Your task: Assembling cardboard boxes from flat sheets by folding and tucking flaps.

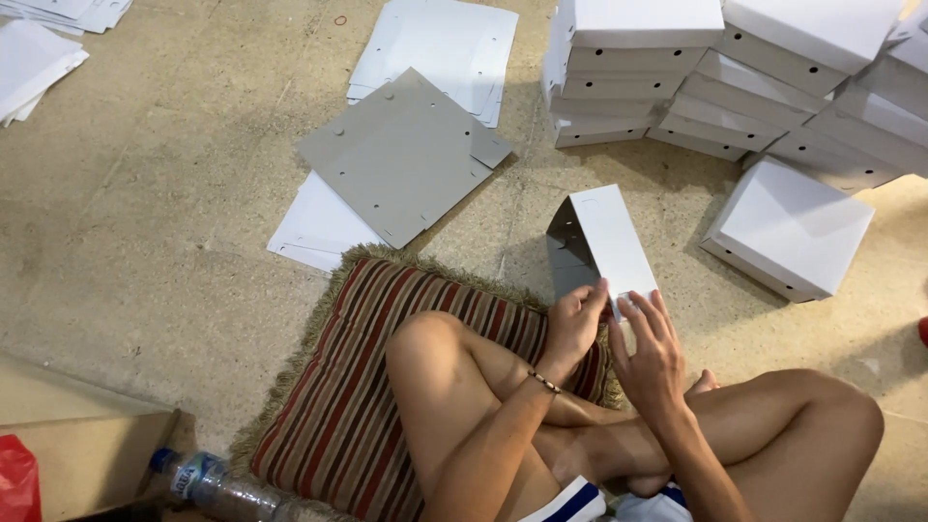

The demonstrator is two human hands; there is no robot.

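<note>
I sit cross-legged on a striped cushion [387, 387] on a concrete floor. A half-folded white cardboard box [604, 242] with a grey inside stands tilted in front of my knees. My left hand [572, 324] grips its near edge with thumb and fingers. My right hand [652, 358] presses flat fingers against the same near edge, just to the right of the left hand. A bead bracelet is on my left wrist.
Flat box blanks, a grey one [401, 155] on white ones [435, 48], lie ahead on the left. Stacks of finished white boxes [735, 87] stand at the back right, and one single box [788, 227] lies nearer. A plastic bottle [217, 488] and a brown carton [82, 454] are at the lower left.
</note>
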